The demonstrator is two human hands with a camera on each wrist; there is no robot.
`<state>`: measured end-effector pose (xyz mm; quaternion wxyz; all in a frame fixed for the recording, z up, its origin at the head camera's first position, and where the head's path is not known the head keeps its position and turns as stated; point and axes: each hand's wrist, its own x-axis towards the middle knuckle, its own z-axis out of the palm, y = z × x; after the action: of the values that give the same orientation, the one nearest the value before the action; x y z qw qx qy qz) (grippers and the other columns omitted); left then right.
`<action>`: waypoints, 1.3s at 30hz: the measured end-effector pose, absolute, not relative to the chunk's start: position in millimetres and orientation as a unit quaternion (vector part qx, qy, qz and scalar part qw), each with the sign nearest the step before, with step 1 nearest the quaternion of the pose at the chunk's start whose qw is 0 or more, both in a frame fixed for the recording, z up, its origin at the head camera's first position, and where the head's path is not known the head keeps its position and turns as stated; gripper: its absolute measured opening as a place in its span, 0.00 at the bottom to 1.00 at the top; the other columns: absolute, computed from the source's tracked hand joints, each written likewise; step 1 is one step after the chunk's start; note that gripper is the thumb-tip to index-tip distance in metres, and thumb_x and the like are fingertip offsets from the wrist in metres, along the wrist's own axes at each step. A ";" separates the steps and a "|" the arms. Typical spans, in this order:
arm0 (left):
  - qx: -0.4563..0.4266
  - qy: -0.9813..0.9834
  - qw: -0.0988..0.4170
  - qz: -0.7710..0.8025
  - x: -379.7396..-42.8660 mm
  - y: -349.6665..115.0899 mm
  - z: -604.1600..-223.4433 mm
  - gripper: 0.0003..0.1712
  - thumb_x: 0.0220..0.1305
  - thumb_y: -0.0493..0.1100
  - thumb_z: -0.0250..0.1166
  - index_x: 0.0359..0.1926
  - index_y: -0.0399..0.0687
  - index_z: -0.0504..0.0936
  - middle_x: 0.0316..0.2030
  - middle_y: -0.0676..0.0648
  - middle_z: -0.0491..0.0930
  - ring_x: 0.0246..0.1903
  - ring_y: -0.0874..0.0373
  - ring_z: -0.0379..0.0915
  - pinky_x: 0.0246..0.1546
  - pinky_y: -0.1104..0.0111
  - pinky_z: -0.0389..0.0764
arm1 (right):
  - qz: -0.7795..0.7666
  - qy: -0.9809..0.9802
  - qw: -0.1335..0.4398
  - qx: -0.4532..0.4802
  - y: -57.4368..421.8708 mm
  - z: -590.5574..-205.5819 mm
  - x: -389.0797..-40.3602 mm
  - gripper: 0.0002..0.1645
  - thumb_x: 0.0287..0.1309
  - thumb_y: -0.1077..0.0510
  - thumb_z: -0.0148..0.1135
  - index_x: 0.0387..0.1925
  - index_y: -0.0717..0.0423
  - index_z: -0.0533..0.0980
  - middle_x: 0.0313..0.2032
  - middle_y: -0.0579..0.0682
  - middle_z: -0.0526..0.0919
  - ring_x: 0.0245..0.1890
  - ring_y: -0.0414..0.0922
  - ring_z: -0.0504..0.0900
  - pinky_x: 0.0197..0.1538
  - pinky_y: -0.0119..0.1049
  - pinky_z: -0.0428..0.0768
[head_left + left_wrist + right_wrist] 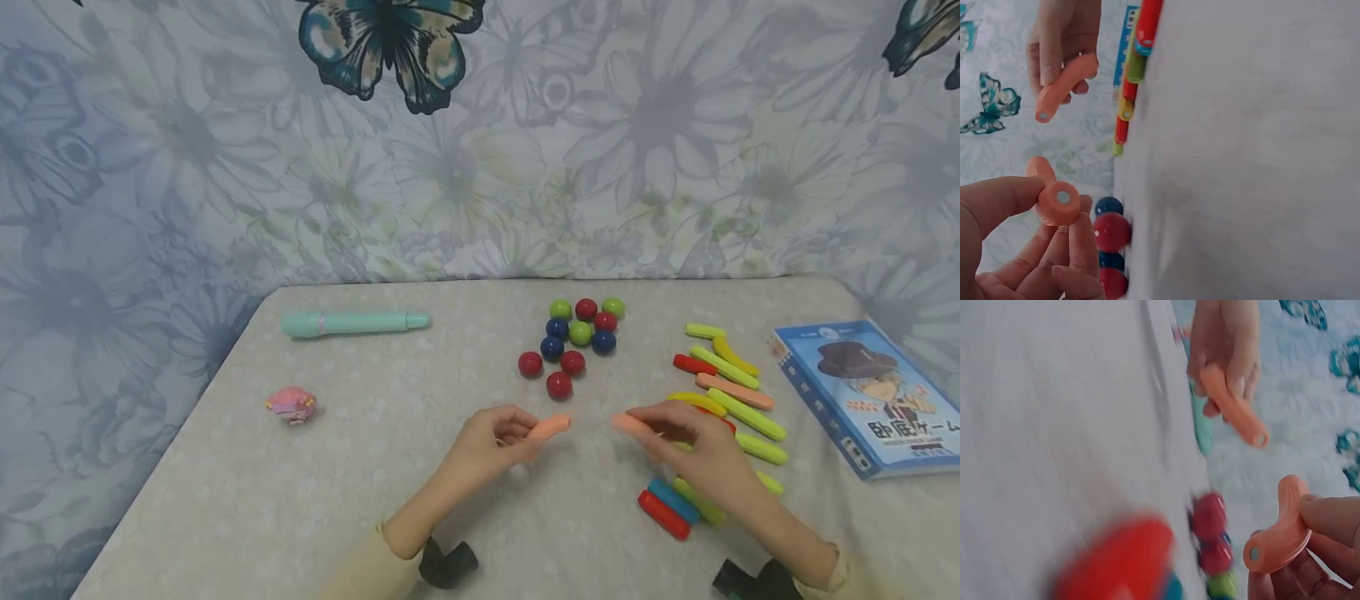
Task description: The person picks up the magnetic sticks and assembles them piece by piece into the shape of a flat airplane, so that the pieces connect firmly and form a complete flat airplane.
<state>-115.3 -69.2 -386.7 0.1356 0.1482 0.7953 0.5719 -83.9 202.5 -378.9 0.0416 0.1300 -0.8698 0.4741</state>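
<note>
Between thumb and fingers, my left hand [487, 442] pinches a curved orange magnetic rod [550, 428] above the middle of the table. My right hand [697, 450] pinches a second curved orange magnetic rod [632, 426], facing the first across a small gap. Silvery round ends show on the left hand's rod [1060, 203] in the left wrist view and on the right hand's rod [1282, 537] in the right wrist view. Below and around the right hand lie several coloured rods [746, 414], straight and curved, partly hidden by it. A red rod [663, 514] and a blue rod [674, 500] lie nearest me.
Several red, blue and green balls [572, 362] are grouped beyond the hands. A blue illustrated box [870, 400] lies at the right. On the left are a mint-green pen-shaped object [356, 323] and a small pink figure [292, 404]. A floral cloth [510, 183] hangs behind the table.
</note>
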 end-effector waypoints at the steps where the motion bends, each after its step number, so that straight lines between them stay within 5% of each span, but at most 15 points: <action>1: 0.143 0.797 0.138 0.570 -110.9 -76.2 -388.0 0.12 0.55 0.39 0.69 0.40 0.41 0.81 0.30 0.51 0.81 0.29 0.59 0.76 0.28 0.70 0.75 | 0.490 -0.862 0.012 0.129 194.4 -380.8 -81.8 0.15 0.57 0.56 0.64 0.46 0.53 0.80 0.38 0.43 0.80 0.32 0.40 0.79 0.38 0.31 0.78; 8: 0.127 0.806 0.119 0.566 -91.4 -104.1 -399.8 0.13 0.52 0.39 0.72 0.39 0.42 0.80 0.30 0.51 0.80 0.28 0.59 0.76 0.24 0.71 0.74 | 0.572 -0.806 -0.129 0.080 152.0 -391.8 -76.7 0.21 0.57 0.50 0.65 0.47 0.59 0.79 0.35 0.50 0.81 0.30 0.46 0.78 0.31 0.35 0.78; 23: 0.156 0.832 0.121 0.518 -87.8 -107.0 -401.9 0.16 0.52 0.43 0.72 0.43 0.45 0.83 0.32 0.54 0.80 0.25 0.62 0.73 0.25 0.71 0.74 | 0.597 -0.792 -0.127 -0.016 127.3 -403.9 -78.6 0.19 0.57 0.52 0.65 0.47 0.59 0.79 0.36 0.49 0.81 0.31 0.45 0.76 0.31 0.32 0.76; 39: 0.157 0.830 0.120 0.521 -85.1 -104.8 -403.7 0.14 0.52 0.41 0.72 0.41 0.45 0.83 0.31 0.55 0.80 0.25 0.62 0.73 0.24 0.71 0.73 | 0.607 -0.782 -0.137 0.016 128.0 -409.3 -76.2 0.19 0.57 0.55 0.64 0.47 0.62 0.79 0.33 0.51 0.81 0.28 0.45 0.76 0.28 0.32 0.75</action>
<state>-85.1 -104.8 -403.7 0.1202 0.1567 0.8304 0.5210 -76.2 128.0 -409.3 -0.1373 0.0164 -0.7823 0.6073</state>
